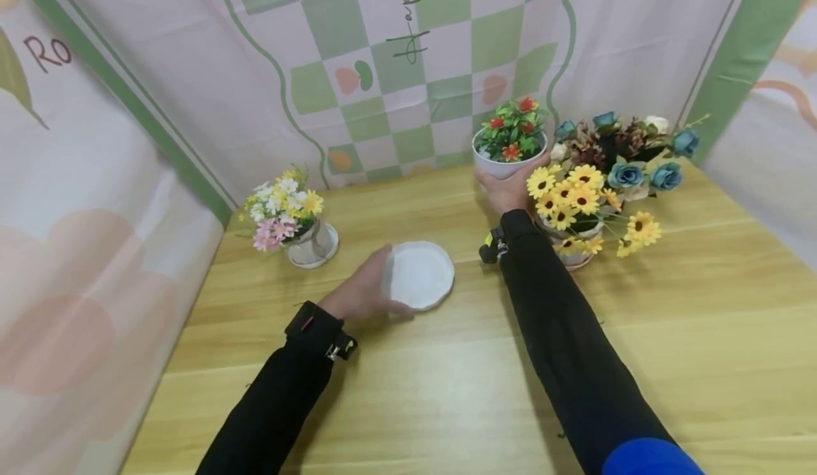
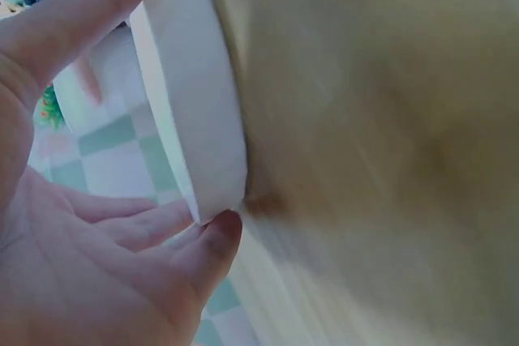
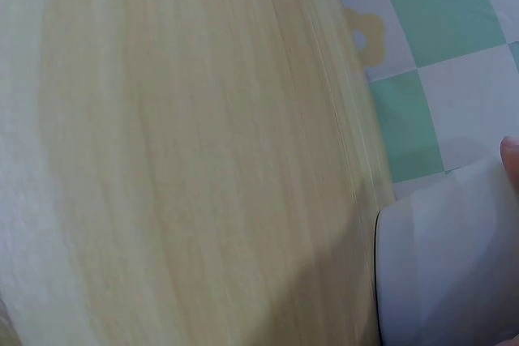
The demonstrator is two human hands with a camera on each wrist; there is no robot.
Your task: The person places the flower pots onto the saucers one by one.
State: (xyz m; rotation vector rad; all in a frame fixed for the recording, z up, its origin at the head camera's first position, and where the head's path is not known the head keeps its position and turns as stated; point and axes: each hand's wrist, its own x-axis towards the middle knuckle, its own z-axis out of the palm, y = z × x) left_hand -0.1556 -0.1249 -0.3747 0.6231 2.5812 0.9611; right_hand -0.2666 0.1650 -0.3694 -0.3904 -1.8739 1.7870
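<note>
On the tabletop, my left hand (image 1: 362, 292) grips a shallow white saucer (image 1: 423, 275) by its left edge. The left wrist view shows the thumb at one end of the saucer's rim (image 2: 190, 95) and the fingertips at the other. Farther back, beside the cloth backdrop, my right hand (image 1: 508, 190) holds a white flowerpot (image 1: 499, 169) with red flowers and green leaves. That pot's smooth side (image 3: 450, 269) stands at the table's back edge in the right wrist view, one fingertip on it. Most of the right hand is outside that view.
A pot of pink, white and yellow flowers (image 1: 284, 209) stands on a saucer at the left. Yellow daisies (image 1: 574, 195) in a pot sit right beside my right forearm, with blue roses (image 1: 625, 175) behind them. A printed cloth (image 1: 396, 71) hangs along the table's back edge.
</note>
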